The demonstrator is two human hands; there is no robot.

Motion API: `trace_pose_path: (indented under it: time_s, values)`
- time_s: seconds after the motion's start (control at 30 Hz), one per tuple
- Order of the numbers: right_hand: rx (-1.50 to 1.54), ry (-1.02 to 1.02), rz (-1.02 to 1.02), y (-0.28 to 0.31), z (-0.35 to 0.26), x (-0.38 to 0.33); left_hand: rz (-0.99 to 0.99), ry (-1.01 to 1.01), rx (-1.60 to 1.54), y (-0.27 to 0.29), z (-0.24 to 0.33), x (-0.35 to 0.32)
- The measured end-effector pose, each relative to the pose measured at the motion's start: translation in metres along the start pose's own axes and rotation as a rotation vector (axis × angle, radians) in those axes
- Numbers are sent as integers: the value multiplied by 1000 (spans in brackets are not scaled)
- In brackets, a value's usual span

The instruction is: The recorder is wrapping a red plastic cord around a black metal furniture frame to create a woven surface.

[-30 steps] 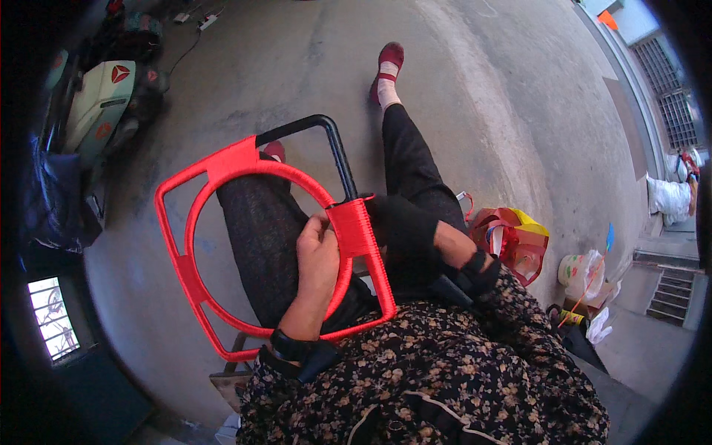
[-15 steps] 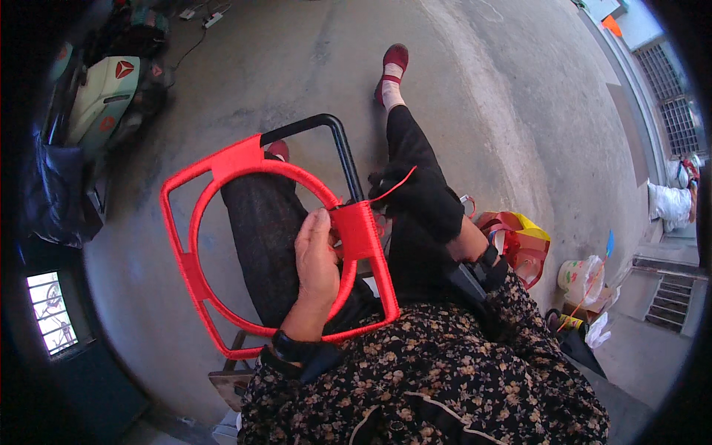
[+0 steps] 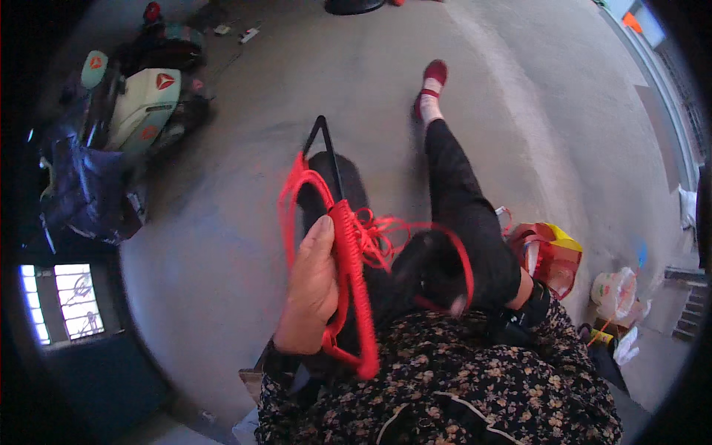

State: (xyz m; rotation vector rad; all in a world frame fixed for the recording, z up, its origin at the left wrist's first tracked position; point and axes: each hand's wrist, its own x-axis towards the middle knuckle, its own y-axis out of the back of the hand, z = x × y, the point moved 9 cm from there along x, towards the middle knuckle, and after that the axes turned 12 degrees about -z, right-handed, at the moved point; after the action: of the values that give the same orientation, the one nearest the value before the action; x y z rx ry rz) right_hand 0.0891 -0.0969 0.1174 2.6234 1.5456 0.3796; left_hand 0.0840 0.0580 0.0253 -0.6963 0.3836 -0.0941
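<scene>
My left hand (image 3: 308, 297) grips a metal frame (image 3: 347, 252) wrapped in red cord, thumb lying along a wrapped bar. The frame is turned nearly edge-on, and a bare black section (image 3: 331, 152) sticks out at its far end. Beside it hangs a tangle of loose red cord (image 3: 378, 236), from which a strand loops over to my right hand. On my right hand (image 3: 437, 267) is a black glove; it is closed over my lap with the cord at a blurred fingertip, and most of its fingers are hard to separate from the dark trousers.
A light-coloured scooter (image 3: 144, 111) is parked at the left. To the right of my leg sits a red and yellow bag (image 3: 556, 256), with a white bucket (image 3: 614, 293) beyond it. Power strips (image 3: 250, 35) lie on the concrete floor at the far left.
The frame has turned from face-on to nearly edge-on in my left hand. My right hand has come away from it, back toward my body, and the red cord tangle now shows. The view has shifted.
</scene>
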Motion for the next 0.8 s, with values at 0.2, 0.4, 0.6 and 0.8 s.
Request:
trace_pose_path:
  time_s: [0.2, 0.4, 0.6, 0.8]
  values:
    - [34, 194, -350, -58, -16, 44, -43, 60, 36, 34, 29, -50]
    - [130, 308, -492, -96, -28, 80, -59, -206, -262, 33, 45, -79]
    - [188, 358, -540, -113, -38, 91, -394, -184, -292, 26, 46, -96]
    - [257, 332, -440, -103, -38, 92, -480, -159, -268, 25, 47, -96]
